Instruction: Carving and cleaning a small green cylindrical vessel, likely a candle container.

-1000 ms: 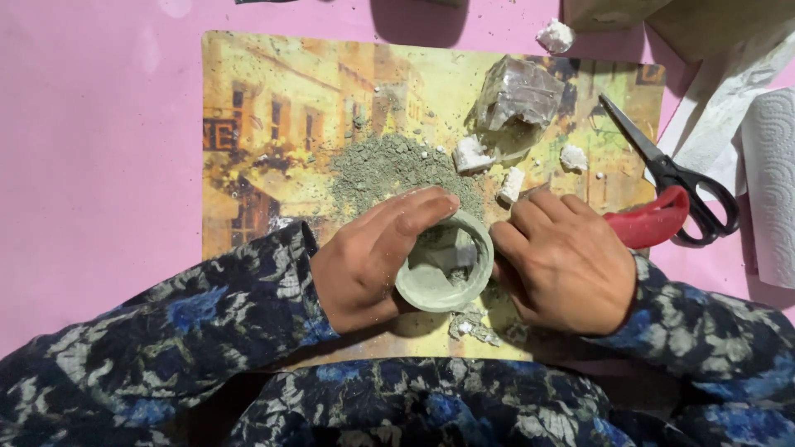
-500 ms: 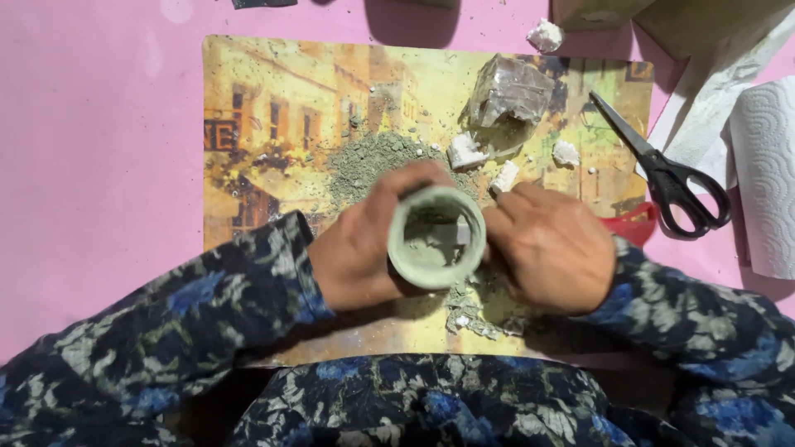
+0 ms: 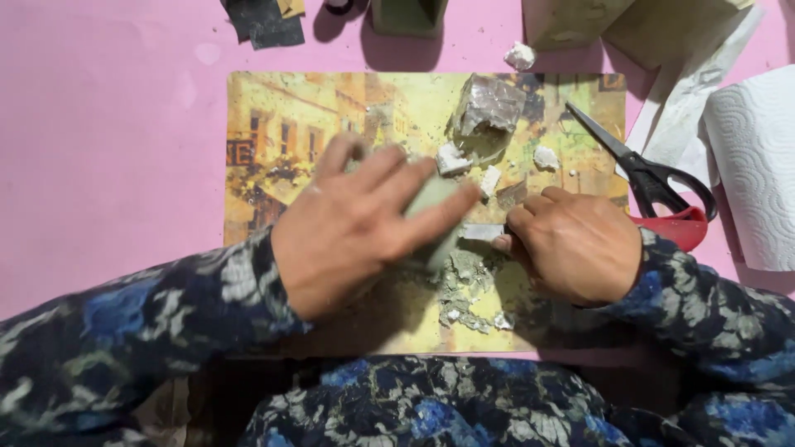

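My left hand (image 3: 360,223) lies over the pale green cup (image 3: 435,219), fingers spread and stretched flat across it, pressing it down on the yellow picture placemat (image 3: 273,124) — only a strip of the cup's side shows between my fingers. My right hand (image 3: 575,244) is curled close, fingertips pinched on a small flat grey-white piece (image 3: 483,233) that touches the cup's right edge. Just below the cup lies a scatter of grey-green crumbs and flakes (image 3: 468,285). Further up the mat sits a lump wrapped in clear plastic (image 3: 489,103), with a few white chunks (image 3: 451,157) near it. Black-bladed scissors (image 3: 642,170) with a red handle rest at the mat's right edge, beside a roll of paper towel (image 3: 754,161) on the pink table (image 3: 108,149).
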